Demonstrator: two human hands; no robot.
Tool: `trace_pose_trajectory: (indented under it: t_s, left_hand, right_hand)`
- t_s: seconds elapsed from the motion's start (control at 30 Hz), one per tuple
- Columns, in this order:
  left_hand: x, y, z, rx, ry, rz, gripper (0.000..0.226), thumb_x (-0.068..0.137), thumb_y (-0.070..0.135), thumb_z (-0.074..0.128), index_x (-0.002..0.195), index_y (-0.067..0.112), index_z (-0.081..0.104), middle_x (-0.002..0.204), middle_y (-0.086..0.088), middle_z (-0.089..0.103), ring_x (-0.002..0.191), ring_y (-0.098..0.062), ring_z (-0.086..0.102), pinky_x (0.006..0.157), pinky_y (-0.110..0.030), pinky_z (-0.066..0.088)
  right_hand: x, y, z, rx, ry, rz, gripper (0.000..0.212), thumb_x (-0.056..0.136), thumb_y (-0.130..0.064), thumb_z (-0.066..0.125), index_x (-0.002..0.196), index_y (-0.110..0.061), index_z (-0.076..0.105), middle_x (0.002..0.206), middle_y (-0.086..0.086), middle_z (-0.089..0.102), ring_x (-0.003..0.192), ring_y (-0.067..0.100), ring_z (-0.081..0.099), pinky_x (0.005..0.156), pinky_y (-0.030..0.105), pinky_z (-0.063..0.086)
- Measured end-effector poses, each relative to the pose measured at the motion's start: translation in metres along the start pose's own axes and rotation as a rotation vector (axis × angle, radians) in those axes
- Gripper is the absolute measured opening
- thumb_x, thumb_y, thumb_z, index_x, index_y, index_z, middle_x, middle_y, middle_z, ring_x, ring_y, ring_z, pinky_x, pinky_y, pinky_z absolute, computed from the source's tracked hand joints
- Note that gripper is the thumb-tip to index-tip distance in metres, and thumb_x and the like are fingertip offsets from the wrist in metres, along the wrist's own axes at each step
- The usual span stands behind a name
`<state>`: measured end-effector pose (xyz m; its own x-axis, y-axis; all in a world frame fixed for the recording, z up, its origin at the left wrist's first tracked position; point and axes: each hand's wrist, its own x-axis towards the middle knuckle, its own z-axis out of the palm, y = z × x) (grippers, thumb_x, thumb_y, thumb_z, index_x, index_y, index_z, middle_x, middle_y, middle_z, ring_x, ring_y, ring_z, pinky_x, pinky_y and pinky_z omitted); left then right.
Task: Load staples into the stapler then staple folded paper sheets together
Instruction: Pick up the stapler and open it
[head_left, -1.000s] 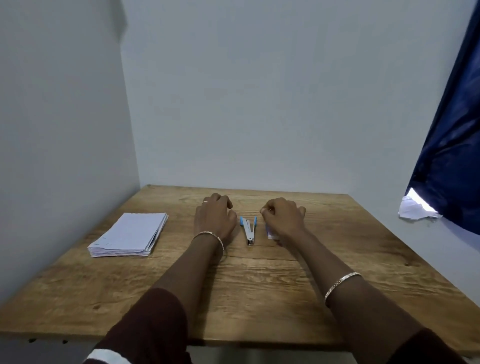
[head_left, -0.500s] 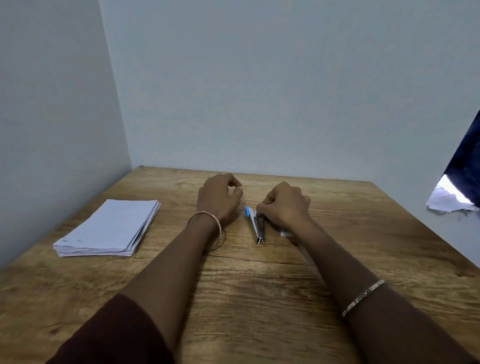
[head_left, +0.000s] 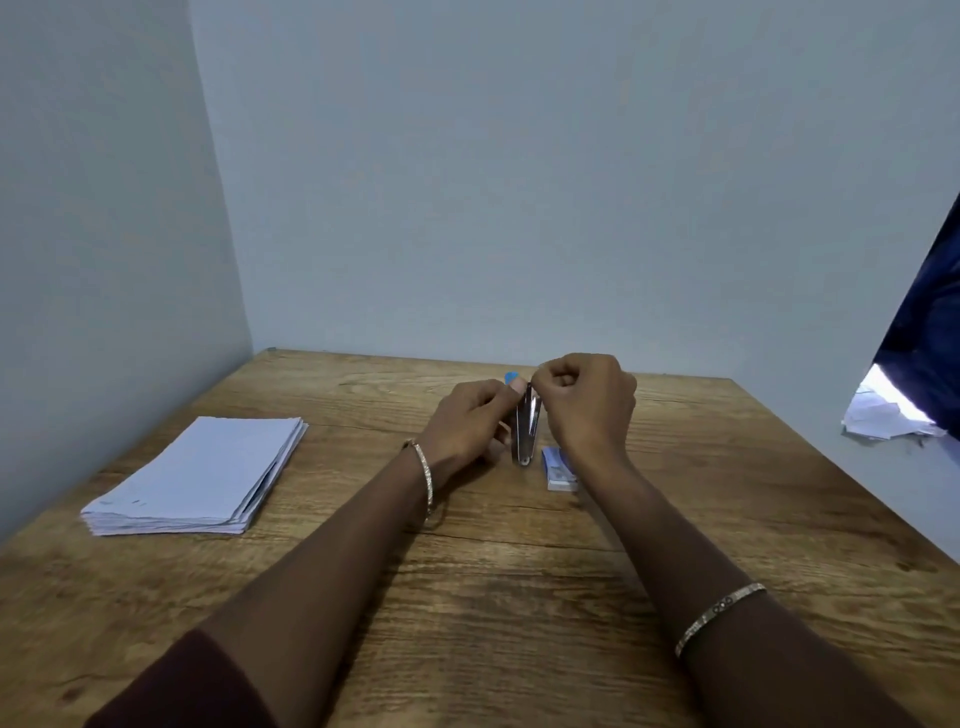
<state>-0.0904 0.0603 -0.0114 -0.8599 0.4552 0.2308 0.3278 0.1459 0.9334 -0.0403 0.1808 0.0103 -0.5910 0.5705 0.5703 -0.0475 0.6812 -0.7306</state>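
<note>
- Nearest, the two forearms reach over the wooden table (head_left: 519, 623). A thin bracelet (head_left: 719, 618) sits on the right forearm and another on the left wrist, and I can read no writing on either.
- On the left, the stack of folded paper sheets (head_left: 202, 467) lies flat, well apart from both hands. I judge that no stapling is done yet.
- Just beside the right wrist, the small box of staples (head_left: 560, 470) lies on the table. I cannot tell if it is opened, and its bluish print is too small to read.
- A little farther, the stapler (head_left: 525, 426) stands on end between the hands, near the middle of the table.
- The left hand (head_left: 465, 423) has its fingers curled round the stapler's side, with the thumb up by the blue end. The right hand (head_left: 584, 405) is curled tight and seems to pinch the top of the metal part.
- The metal arms look slightly spread — so the step in hand is probably opening the stapler for loading. Putting in staples, closing it and stapling the sheets are all left to do.
- No brand shows on the stapler, and the wall (head_left: 519, 182) behind is plain.
</note>
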Motion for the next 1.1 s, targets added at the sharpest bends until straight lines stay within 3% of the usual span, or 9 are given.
trace_pose_trajectory:
  t_s: [0.1,0.2,0.3,0.4,0.57,0.8,0.93,1.03,1.1]
  left_hand:
    - [-0.001,-0.002,0.003,-0.014,0.047,0.050,0.033,0.100,0.035,0.056,0.100,0.003,0.063,0.095,-0.020,0.072,0.085,-0.034,0.072,0.079,-0.051,0.058]
    - [-0.002,-0.002,0.000,-0.019,0.100,0.082,0.031,0.104,0.031,0.050,0.108,0.003,0.062,0.097,-0.020,0.069,0.086,-0.033,0.069,0.082,-0.056,0.059]
    - [-0.003,0.002,-0.003,-0.075,0.125,0.116,0.032,0.105,0.028,0.048,0.111,0.000,0.063,0.098,-0.029,0.069,0.078,-0.029,0.068,0.076,-0.047,0.059]
    - [-0.004,0.002,-0.003,-0.138,0.124,0.125,0.035,0.104,0.027,0.052,0.110,-0.004,0.064,0.088,-0.032,0.066,0.070,-0.028,0.063,0.065,-0.038,0.053]
    - [-0.002,0.000,-0.004,-0.134,0.142,0.115,0.030,0.103,0.025,0.054,0.107,-0.001,0.068,0.083,-0.016,0.068,0.069,-0.022,0.064,0.057,-0.029,0.054]
    - [-0.007,0.003,0.007,-0.046,0.202,0.144,0.029,0.105,0.024,0.048,0.113,0.000,0.062,0.102,-0.020,0.071,0.089,-0.034,0.069,0.075,-0.049,0.061]
    - [-0.011,0.006,0.017,0.001,0.255,0.165,0.031,0.107,0.026,0.042,0.111,0.000,0.057,0.100,-0.018,0.070,0.085,-0.026,0.069,0.068,-0.041,0.059]
    - [-0.013,0.008,0.022,0.057,0.326,0.204,0.031,0.107,0.026,0.039,0.107,0.001,0.056,0.092,-0.009,0.067,0.077,-0.018,0.062,0.072,-0.046,0.057]
    - [-0.015,0.008,0.024,0.072,0.370,0.217,0.031,0.108,0.027,0.037,0.103,0.001,0.055,0.090,-0.010,0.065,0.080,-0.024,0.062,0.073,-0.049,0.056]
  right_hand:
    - [0.002,0.001,0.000,0.095,0.017,0.036,0.012,0.083,-0.021,0.073,0.073,-0.019,0.078,0.055,-0.016,0.062,0.068,0.012,0.069,0.072,0.030,0.052]
    - [0.004,0.006,0.001,0.305,-0.119,0.136,0.011,0.085,-0.032,0.077,0.088,-0.021,0.079,0.079,-0.008,0.076,0.082,0.012,0.073,0.075,0.033,0.058]
    - [0.006,0.011,0.004,0.510,-0.324,0.224,0.026,0.082,-0.035,0.082,0.103,-0.021,0.079,0.100,-0.003,0.078,0.095,0.012,0.072,0.074,0.031,0.058]
    - [0.006,0.014,0.005,0.631,-0.414,0.231,0.020,0.078,-0.027,0.086,0.095,-0.017,0.081,0.094,0.001,0.081,0.088,0.010,0.075,0.069,0.021,0.055]
    - [0.007,0.018,0.003,0.727,-0.410,0.274,0.017,0.079,-0.017,0.085,0.091,-0.006,0.080,0.084,0.006,0.081,0.075,0.006,0.074,0.065,0.016,0.055]
    - [0.003,0.017,0.009,0.593,-0.311,0.241,0.010,0.087,-0.014,0.078,0.091,-0.005,0.077,0.090,0.016,0.079,0.089,0.027,0.076,0.081,0.039,0.061]
    - [-0.002,0.013,0.016,0.573,-0.255,0.210,0.008,0.092,-0.013,0.072,0.090,-0.006,0.075,0.087,0.017,0.076,0.069,0.025,0.069,0.063,0.036,0.057]
    - [-0.005,0.010,0.020,0.518,-0.209,0.175,0.008,0.093,-0.016,0.069,0.091,-0.010,0.074,0.088,0.013,0.077,0.077,0.026,0.073,0.068,0.041,0.061]
    - [-0.008,0.007,0.022,0.506,-0.193,0.170,0.008,0.094,-0.017,0.068,0.092,-0.011,0.073,0.091,0.012,0.077,0.086,0.029,0.074,0.074,0.043,0.062]
